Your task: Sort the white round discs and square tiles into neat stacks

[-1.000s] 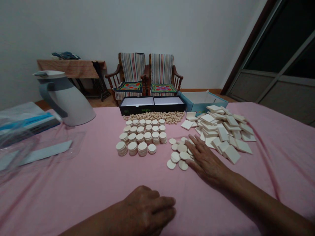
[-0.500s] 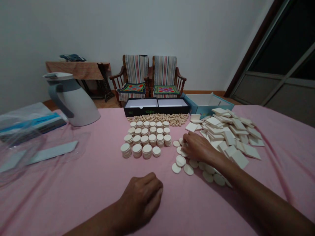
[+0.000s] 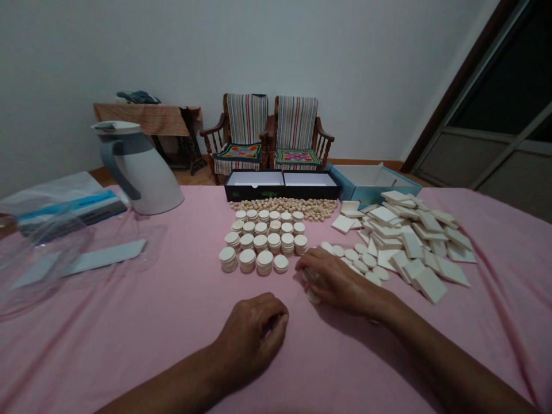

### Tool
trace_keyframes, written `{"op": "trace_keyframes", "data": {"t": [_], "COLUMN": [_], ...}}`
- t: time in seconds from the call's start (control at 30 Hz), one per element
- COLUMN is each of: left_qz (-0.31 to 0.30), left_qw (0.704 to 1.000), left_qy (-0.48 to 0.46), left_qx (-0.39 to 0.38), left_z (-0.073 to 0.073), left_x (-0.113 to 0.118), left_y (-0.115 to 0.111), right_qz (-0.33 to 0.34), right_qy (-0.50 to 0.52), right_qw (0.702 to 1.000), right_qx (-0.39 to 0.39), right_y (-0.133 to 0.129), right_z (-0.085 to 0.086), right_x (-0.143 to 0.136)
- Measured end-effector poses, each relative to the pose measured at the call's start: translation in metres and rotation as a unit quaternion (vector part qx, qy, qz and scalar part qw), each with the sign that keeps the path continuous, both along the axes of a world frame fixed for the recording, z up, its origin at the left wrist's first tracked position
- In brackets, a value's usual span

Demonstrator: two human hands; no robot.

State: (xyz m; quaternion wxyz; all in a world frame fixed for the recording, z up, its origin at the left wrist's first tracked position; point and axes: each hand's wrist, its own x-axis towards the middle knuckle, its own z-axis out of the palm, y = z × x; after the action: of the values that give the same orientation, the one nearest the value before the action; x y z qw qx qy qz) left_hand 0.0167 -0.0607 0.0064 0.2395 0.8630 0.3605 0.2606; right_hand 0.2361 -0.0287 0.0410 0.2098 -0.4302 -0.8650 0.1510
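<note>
Over the near left side of a spread of loose white round discs (image 3: 360, 261), my right hand (image 3: 334, 279) curls palm down. Pale disc shapes show among its fingers, and one white disc (image 3: 313, 296) peeks out below them; the hand covers the others. My left hand (image 3: 254, 330) rests on the pink cloth with curled fingers and thumb close together. Whatever might be inside that hand is hidden. Short stacks of white discs (image 3: 264, 263) stand in rows ahead of my hands. The front-row stack at the right (image 3: 280, 264) is lower than its neighbours.
Small wooden beads (image 3: 284, 207) lie behind the stacks, before a black two-compartment box (image 3: 254, 194). A blue box (image 3: 375, 190) and a heap of white square tiles (image 3: 414, 236) are at right. A white jug (image 3: 150, 181) and clear plastic packaging (image 3: 155, 241) are at left.
My right hand has come left and nearer, from the discs' far edge to their near left side. My left hand has barely moved. The whole view has shifted slightly.
</note>
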Motion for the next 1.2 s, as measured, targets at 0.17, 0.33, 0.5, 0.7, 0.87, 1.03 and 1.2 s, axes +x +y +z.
{"op": "trace_keyframes", "data": {"t": [0.17,0.33,0.5,0.7,0.87,1.03,1.2], "left_qz": [0.004,0.005,0.028,0.049,0.051,0.045,0.051], "left_qw": [1.000,1.000,1.000,0.999,0.999,0.999,0.999], "left_qy": [-0.003,-0.008,-0.005,0.000,0.007,0.004,-0.002], "left_qx": [-0.003,-0.002,0.003,-0.008,-0.012,-0.009,-0.009], "left_z": [0.001,0.001,0.001,0.001,0.000,0.002,0.003], "left_x": [0.000,0.001,0.001,0.000,-0.001,-0.001,-0.001], "left_y": [0.001,0.002,0.002,0.003,0.003,0.003,0.003], "right_qz": [0.020,-0.081,-0.081,-0.067,-0.059,-0.061,-0.149], "right_qy": [-0.017,-0.075,-0.064,-0.002,-0.015,0.017,0.074], "right_qw": [1.000,0.994,0.995,0.996,0.995,0.994,0.978], "right_qx": [-0.004,0.000,-0.006,0.063,0.081,0.088,0.128], "right_y": [-0.006,-0.006,-0.007,0.005,0.018,0.022,0.027], "right_z": [-0.004,-0.011,-0.013,-0.003,-0.001,0.002,0.011], "right_x": [-0.011,-0.012,-0.018,-0.029,-0.040,-0.035,0.004]}}
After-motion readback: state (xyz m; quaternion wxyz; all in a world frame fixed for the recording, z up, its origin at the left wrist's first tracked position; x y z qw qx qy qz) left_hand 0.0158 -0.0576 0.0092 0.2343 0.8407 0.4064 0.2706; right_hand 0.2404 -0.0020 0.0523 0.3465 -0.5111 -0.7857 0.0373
